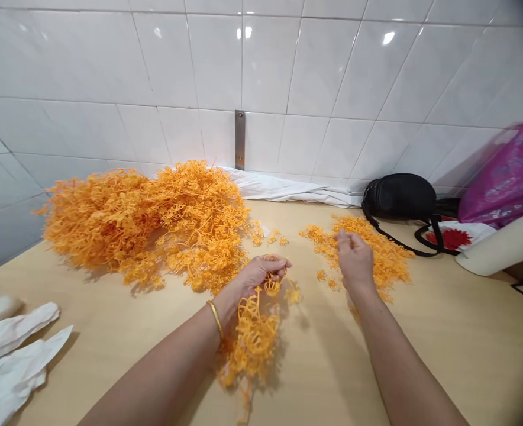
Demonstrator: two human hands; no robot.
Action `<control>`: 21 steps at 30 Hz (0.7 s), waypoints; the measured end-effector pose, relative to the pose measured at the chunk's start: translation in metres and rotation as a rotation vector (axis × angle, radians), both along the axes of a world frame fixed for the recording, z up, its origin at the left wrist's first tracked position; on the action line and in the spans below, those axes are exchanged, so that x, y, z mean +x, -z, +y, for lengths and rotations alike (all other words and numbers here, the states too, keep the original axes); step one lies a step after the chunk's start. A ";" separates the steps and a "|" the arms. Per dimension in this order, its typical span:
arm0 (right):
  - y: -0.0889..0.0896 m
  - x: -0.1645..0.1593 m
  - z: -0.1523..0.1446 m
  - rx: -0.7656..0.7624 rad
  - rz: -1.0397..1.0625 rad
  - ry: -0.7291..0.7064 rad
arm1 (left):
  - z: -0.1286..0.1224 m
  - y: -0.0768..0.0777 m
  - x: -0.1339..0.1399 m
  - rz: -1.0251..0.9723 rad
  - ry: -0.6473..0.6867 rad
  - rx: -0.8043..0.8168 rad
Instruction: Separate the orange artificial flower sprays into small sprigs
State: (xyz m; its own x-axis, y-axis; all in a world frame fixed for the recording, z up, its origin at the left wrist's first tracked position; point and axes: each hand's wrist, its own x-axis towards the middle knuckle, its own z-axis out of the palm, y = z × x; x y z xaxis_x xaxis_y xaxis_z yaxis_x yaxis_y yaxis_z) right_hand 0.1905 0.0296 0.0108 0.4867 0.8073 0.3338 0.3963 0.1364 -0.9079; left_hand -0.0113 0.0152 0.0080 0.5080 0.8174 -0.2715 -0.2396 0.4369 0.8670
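Note:
My left hand (265, 273), with a gold bangle at the wrist, is closed round an orange artificial flower sprig (257, 337). Thin branches and small blossoms dangle from it over the table. Over the near edge of a heap of loose orange blossoms (383, 260), my right hand (354, 257) has its fingers curled together; what they pinch, if anything, is hidden. To the left lies a big tangled pile of the same orange sprigs (155, 222). A few single blossoms (277, 236) are scattered between the pile and the heap.
On the wooden table (123, 349), white gloves (17, 343) lie at the left edge. A black bag (399, 195) with a strap stands behind the heap, beside a purple bag (507, 174) and a cream-coloured object (505, 245). White cloth (288, 188) runs along the tiled wall (265, 65).

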 end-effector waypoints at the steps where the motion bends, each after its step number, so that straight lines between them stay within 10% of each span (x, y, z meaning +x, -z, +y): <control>1: 0.000 0.000 -0.001 0.028 -0.156 0.066 | 0.004 0.005 -0.001 -0.047 -0.065 -0.022; 5: -0.001 -0.017 -0.009 0.076 -0.439 0.096 | 0.008 0.014 -0.001 -0.104 -0.169 -0.021; 13: -0.007 -0.048 -0.033 -0.418 0.184 -0.916 | 0.002 0.002 -0.002 -0.150 -0.383 -0.079; 21: 0.009 -0.046 -0.018 -0.242 0.267 -0.543 | -0.002 0.009 0.006 -0.178 -0.288 0.119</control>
